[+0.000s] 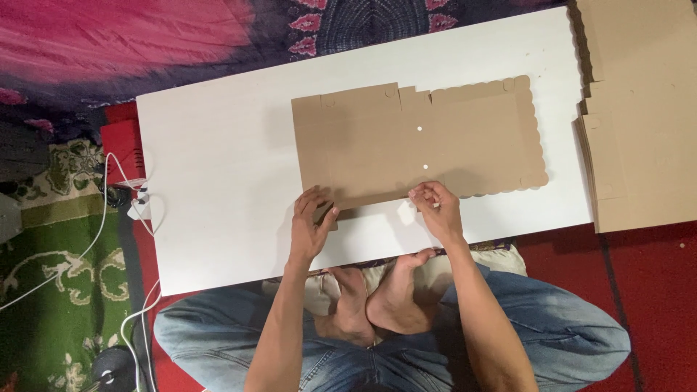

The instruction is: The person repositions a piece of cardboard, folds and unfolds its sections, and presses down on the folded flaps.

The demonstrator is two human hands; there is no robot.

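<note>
Both our left hand (311,221) and right hand (434,207) pinch the near edge of 1 flat cardboard blank (417,141); light, stiff, creasable, best held along its edges.

Dim, warm, slightly soft overhead light

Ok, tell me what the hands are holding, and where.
Both hands, left and right, grip the flat cardboard box blank along its near edge.

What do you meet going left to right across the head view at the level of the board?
White cables → red box → white board → left hand → right hand → stack of cardboard sheets.
</note>
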